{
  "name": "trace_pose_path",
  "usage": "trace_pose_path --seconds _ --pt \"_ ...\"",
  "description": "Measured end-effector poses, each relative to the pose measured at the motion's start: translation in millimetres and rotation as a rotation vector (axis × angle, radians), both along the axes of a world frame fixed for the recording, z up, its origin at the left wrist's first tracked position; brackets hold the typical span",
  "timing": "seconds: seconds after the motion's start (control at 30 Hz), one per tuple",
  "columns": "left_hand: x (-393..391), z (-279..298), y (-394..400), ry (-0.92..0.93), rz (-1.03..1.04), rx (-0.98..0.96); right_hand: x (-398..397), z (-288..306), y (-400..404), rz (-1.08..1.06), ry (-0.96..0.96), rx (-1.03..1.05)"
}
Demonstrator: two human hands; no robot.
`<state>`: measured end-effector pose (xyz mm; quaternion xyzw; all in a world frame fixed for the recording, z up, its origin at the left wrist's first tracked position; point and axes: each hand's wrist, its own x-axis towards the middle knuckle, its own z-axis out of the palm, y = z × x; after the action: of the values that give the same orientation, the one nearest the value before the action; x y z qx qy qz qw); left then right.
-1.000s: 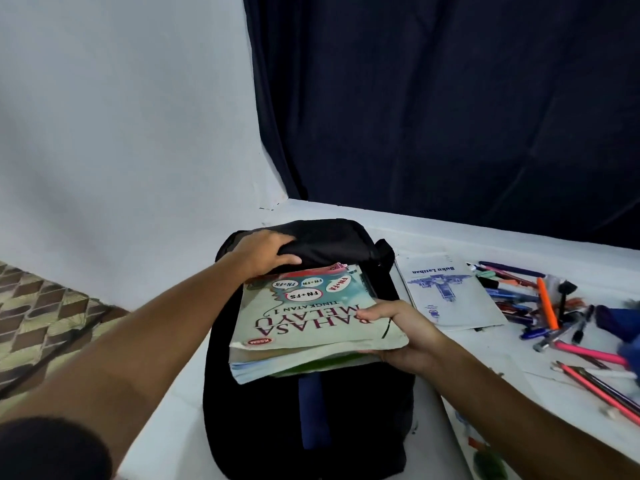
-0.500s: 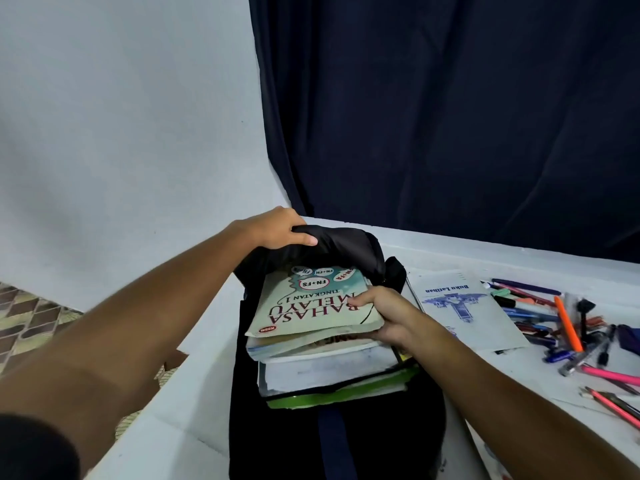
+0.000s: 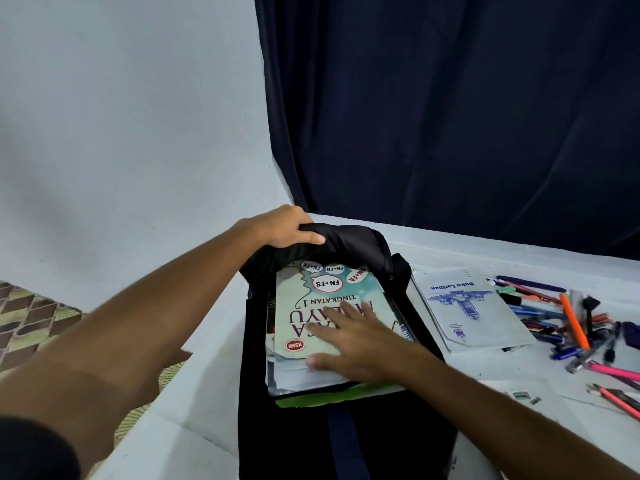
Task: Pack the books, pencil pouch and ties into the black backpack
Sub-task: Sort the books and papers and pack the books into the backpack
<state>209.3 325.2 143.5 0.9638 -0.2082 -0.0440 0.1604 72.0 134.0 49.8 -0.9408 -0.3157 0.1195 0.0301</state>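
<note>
The black backpack lies flat on the white table, its mouth pointing away from the person and gaping wide, with a dark blue strip running down the middle of its near panel. On the left, the left hand grips the far flap of the bag, fingers curled over the bunched black fabric and thumb along its front edge, holding the opening up. Inside that opening sits a stack of books, partly in the bag and with its near end still sticking out over the front panel. The top book has a pale teal and cream cover with red and white speech bubbles, large red letters and a round red badge near its lower corner (the title reads upside down from here). Below it show white page edges and a bright green cover at the bottom. The right hand lies flat on the top cover, fingers spread and straight, pressing down. Just right of the bag lies a thin pale exercise book with a blue crest, and further right a loose scatter of pens and pencils.
</note>
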Motion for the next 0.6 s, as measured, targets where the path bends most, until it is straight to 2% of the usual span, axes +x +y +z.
trace_pose_path --seconds 0.13,0.33,0.6 --pt "-1 -1 0 0.012 -0.006 0.017 7 -23 3 0.013 -0.078 -0.019" --pt "-4 -3 1 0.028 0.002 0.038 34 -29 5 0.002 -0.079 0.040" --pt "-13 -31 4 -0.008 0.029 0.027 30 -21 4 -0.029 -0.068 0.153"
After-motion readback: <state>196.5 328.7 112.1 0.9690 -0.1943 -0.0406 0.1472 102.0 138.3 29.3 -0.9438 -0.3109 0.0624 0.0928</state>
